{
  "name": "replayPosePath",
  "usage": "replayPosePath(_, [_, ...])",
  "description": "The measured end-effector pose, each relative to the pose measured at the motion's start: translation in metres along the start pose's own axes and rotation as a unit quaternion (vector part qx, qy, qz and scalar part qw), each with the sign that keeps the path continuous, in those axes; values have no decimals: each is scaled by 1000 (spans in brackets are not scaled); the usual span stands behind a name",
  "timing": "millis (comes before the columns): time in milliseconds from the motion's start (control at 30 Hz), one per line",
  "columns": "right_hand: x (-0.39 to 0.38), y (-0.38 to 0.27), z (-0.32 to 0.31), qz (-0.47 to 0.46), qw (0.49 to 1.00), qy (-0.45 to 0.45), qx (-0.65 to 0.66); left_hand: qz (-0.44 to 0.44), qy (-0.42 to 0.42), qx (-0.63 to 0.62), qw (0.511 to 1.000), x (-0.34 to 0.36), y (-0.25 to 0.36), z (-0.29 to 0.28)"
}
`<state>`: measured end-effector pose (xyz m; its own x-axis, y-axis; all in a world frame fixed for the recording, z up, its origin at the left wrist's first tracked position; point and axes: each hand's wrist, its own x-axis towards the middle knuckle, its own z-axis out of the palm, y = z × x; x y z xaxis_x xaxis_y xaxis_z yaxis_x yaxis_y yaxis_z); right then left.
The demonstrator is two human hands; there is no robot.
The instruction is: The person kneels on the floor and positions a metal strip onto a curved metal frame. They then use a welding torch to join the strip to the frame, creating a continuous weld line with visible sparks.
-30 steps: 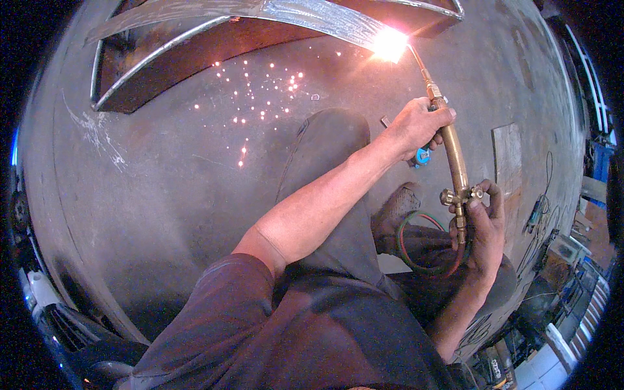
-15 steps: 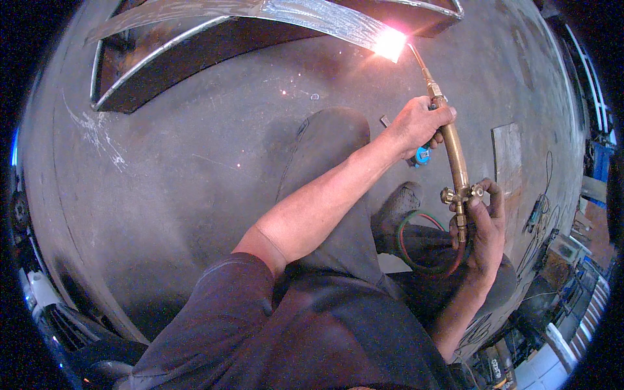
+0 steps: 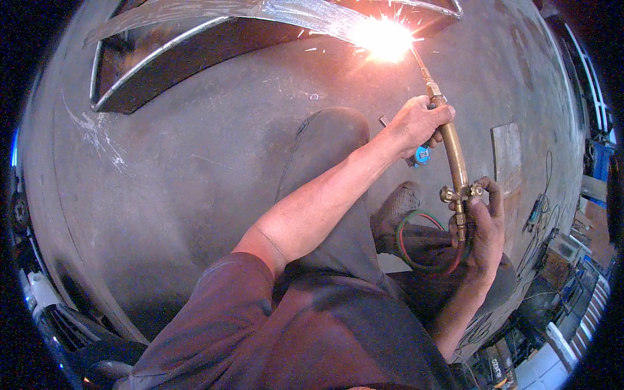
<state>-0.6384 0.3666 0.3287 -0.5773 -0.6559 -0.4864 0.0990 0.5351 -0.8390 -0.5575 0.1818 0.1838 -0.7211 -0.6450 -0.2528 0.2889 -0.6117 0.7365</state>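
My left hand [image 3: 419, 123] is closed round the upper part of a long brass gas torch [image 3: 455, 153]. Its nozzle points up at a glaring spot with sparks [image 3: 383, 39] on the right end of a curved steel strip [image 3: 292, 16]; the glare hides that end. The strip lies across a curved steel frame with rounded edge bars [image 3: 149, 78]. My right hand [image 3: 484, 224] has its fingers curled at the torch's valve knobs, where red and green hoses [image 3: 400, 240] loop away. A blue tape measure [image 3: 422, 155] shows just below my left hand.
My bent knee [image 3: 335, 133] and shoe [image 3: 396, 208] are under my arms on the grey floor [image 3: 162, 201]. A flat plate [image 3: 506, 156] lies at the right, with cables and assorted metal items [image 3: 562, 253] toward the rim. Dark objects crowd the lower-left edge.
The scattered sparks on the floor a second ago have gone. The glare at the strip's end has grown larger, with fresh sparks spraying around it. My hands and torch have barely moved.
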Motion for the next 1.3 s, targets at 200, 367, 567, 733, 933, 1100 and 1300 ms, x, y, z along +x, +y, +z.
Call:
replayPosePath(200, [-2,-2,1,9,1000,9,-1,0,15,-4,1000,0,-4,0])
replayPosePath(367, [-1,0,0,-1,1000,-9,7,14,14,-21,1000,4,-11,-3])
replayPosePath(567, [-1,1,-1,-8,1000,-10,5,-1,9,-3,1000,-1,-3,-1])
replayPosePath(733, [1,4,-5,-15,1000,-6,-9,-2,6,20,1000,-1,-5,-3])
replayPosePath(933, [1,4,-5,-14,1000,-5,-16,-8,-5,3,1000,2,-7,-5])
replayPosePath(1100, [1,5,-8,-22,999,-3,-44,13,11,-16,1000,-2,-4,-1])
replayPosePath(1300, [1,3,-1,-11,999,10,-38,7,19,-11,1000,1,-6,-2])
